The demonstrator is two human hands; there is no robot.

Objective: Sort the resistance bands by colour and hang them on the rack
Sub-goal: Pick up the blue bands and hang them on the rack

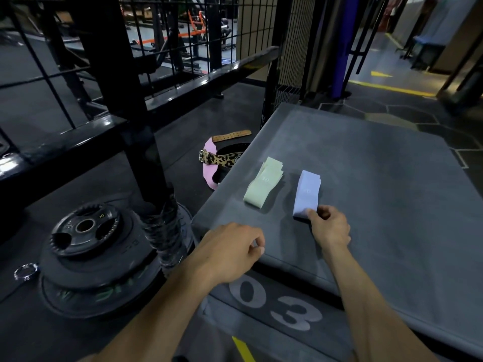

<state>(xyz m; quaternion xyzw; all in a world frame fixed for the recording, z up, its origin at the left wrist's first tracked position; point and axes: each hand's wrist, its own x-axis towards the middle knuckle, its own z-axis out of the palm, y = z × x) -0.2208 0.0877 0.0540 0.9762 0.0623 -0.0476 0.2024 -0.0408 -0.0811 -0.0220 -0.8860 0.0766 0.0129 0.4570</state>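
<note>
Two hands, right hand [330, 228] pinching lilac bands [307, 192], left hand [230, 252] loosely curled, box [366, 178] marked 03

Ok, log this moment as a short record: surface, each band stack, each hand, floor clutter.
surface: grey padded box marked 03
green bands: pale green folded stack, lying on the box, untouched
purple bands: lavender folded stack, right of the green one, apart from it
right hand: pinches the lavender stack's near end
left hand: loosely curled over the box's near-left edge, holding nothing
floor: leopard-print belt with pink lining; black weight plates
hung: no band visible on the black steel frame
</note>
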